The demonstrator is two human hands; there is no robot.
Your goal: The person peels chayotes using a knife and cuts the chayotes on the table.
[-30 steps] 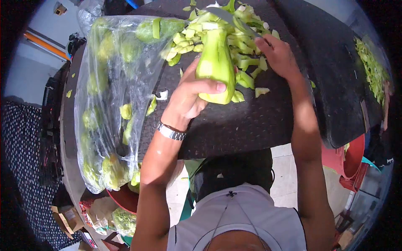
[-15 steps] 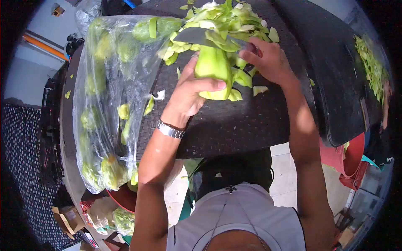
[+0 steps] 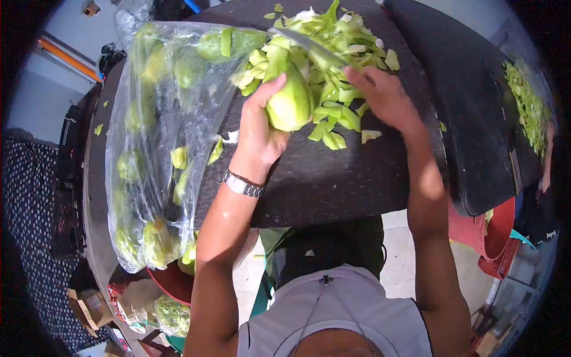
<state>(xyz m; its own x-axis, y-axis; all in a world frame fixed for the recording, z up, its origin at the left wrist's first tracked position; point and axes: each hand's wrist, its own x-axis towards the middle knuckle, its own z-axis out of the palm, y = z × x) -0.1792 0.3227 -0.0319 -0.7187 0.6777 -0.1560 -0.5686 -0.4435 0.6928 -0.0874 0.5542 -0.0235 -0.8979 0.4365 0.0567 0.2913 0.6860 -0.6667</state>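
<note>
A pale green vegetable (image 3: 289,98) rests in my left hand (image 3: 260,122), with the thumb along its left side and the other fingers mostly hidden beneath it. My right hand (image 3: 383,95) is closed round the handle of a knife (image 3: 309,44). The blade, somewhat blurred, points up and left above the vegetable's far end. Behind and to the right of the vegetable lies a heap of green peelings and cut pieces (image 3: 351,44) on the dark table (image 3: 321,184).
To the left lies a clear plastic bag (image 3: 169,113) with several green vegetables. A black board (image 3: 476,113) stands right, with shredded green pieces (image 3: 526,104) beyond. Red containers (image 3: 496,232) are below right. Part of another person's arm (image 3: 548,157) shows at far right.
The vegetable has turned in my left hand, and my left thumb has moved from across it to its left side. The knife has lifted off it, and more peelings lie beside it.
</note>
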